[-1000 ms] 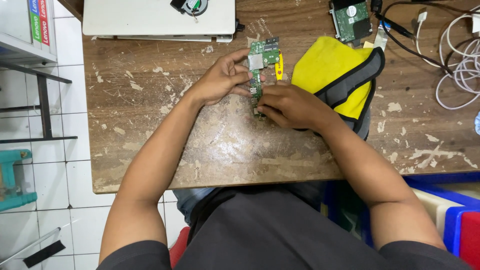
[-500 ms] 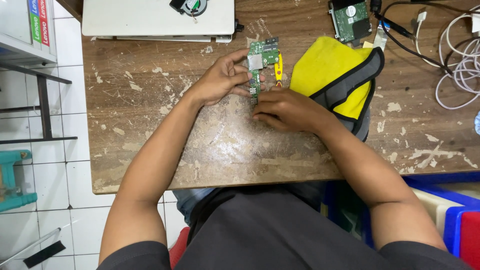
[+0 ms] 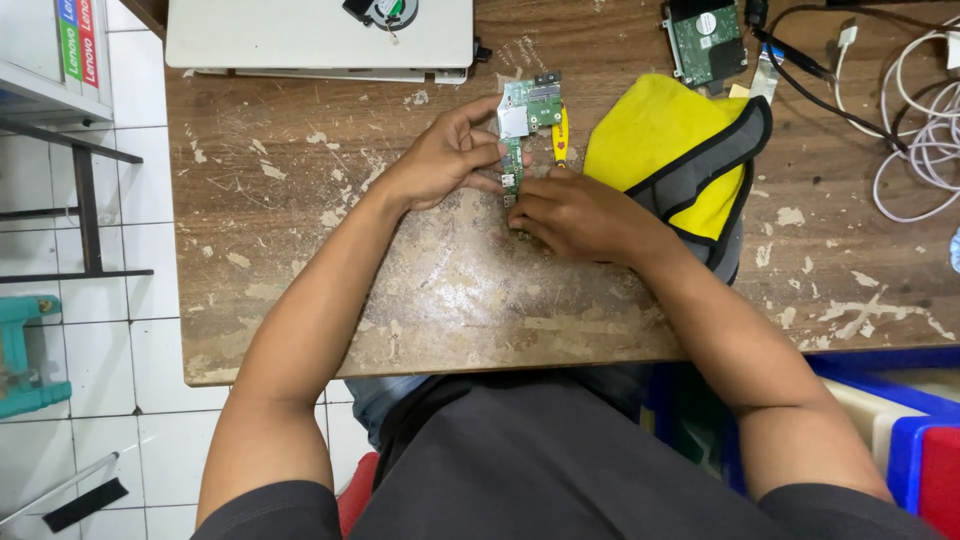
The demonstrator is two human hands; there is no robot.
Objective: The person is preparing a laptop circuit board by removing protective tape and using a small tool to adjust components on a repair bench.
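A small green circuit board lies on the worn wooden table. My left hand grips the board's left edge with thumb and fingers. My right hand is closed over the board's lower end, beside a yellow-handled tool whose handle sticks up past my fingers. Whether my right hand holds the tool or only rests against it, I cannot tell. The board's lower end is hidden under my fingers.
A yellow and grey cloth lies right of the hands. A closed silver laptop with a small fan on it sits at the back. A bare hard drive and white cables are at the back right. Blue bins stand lower right.
My right hand has shifted slightly left and closer to the board's lower end. The left hand and board stay in place.
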